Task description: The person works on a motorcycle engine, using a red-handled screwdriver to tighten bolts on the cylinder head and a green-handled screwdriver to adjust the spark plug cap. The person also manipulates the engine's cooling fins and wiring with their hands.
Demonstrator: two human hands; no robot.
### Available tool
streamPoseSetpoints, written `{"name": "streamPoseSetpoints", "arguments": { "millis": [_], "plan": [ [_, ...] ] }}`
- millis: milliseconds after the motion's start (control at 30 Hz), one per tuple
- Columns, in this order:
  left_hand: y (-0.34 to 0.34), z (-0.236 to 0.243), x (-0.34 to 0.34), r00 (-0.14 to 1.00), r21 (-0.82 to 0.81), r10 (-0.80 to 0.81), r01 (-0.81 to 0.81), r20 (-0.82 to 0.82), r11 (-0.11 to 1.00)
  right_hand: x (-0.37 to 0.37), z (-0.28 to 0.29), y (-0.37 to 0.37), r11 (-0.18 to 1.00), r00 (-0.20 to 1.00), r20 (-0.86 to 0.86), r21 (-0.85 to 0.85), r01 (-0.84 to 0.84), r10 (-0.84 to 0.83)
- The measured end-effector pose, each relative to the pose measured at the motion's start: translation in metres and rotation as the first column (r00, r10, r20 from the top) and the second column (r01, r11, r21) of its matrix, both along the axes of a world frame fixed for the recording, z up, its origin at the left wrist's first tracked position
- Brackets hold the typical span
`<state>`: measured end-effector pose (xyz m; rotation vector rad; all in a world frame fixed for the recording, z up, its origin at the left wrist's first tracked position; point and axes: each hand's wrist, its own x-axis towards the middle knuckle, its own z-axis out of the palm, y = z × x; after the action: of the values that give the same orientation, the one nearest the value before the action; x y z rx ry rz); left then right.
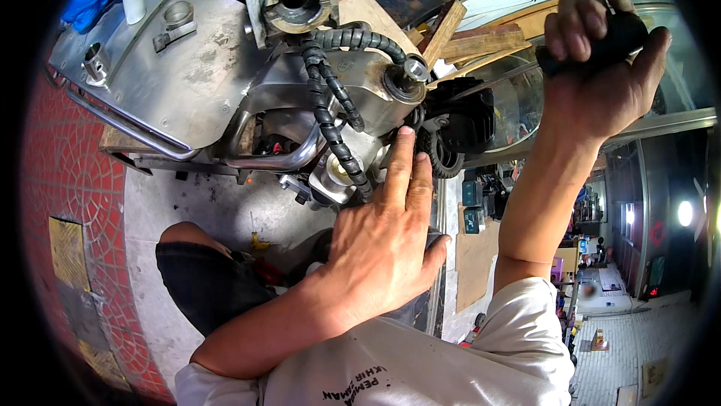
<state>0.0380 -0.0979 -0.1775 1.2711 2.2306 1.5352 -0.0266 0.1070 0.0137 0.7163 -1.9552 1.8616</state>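
My left hand [379, 244] reaches forward with two fingers stretched out. Their tips are at or near the side of a silver metal assembly [345, 79]; actual contact is unclear. Black spiral-wrapped hoses [327, 109] hang down the assembly, just left of those fingers. A short round tube end [415, 69] stands up at its right end, beyond the fingertips. Raised at the upper right, my right hand [601, 60] is closed around a black rounded object [612, 44], its kind mostly hidden by the fingers.
A broad metal plate [180, 68] with short tubes on it lies at left, edged by a bent chrome bar [124, 124]. Wooden planks [481, 42] are stacked behind. A black tyre [441, 154] stands right of the assembly. A yellow-handled tool [260, 241] lies on the floor.
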Motion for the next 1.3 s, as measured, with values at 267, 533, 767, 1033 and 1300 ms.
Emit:
{"name": "streamPoseSetpoints", "arguments": {
  "millis": [267,533,767,1033,1300],
  "plan": [
    [0.000,0.002,0.000,1.000,-0.054,-0.005,0.004,-0.012,0.999,-0.019,0.016,-0.052,0.898,0.900,-0.076,-0.138,0.417,-0.430],
    [-0.002,0.005,-0.002,0.989,-0.085,-0.074,0.085,0.130,0.993,0.001,0.019,-0.017,0.976,0.973,-0.082,-0.002,0.216,-0.215],
    [-0.004,-0.001,-0.003,0.994,-0.017,-0.042,0.044,0.103,0.999,-0.026,0.036,-0.021,0.874,0.897,0.204,0.220,-0.433,0.393],
    [-0.003,-0.001,0.002,1.000,-0.028,0.014,-0.014,-0.011,1.000,-0.022,0.016,-0.042,0.991,0.989,-0.059,0.023,-0.131,0.132],
    [-0.001,0.006,0.024,0.998,0.170,0.017,-0.007,-0.058,0.985,-0.009,0.017,-0.029,0.963,0.983,0.054,-0.196,0.185,-0.178]
  ]
}}
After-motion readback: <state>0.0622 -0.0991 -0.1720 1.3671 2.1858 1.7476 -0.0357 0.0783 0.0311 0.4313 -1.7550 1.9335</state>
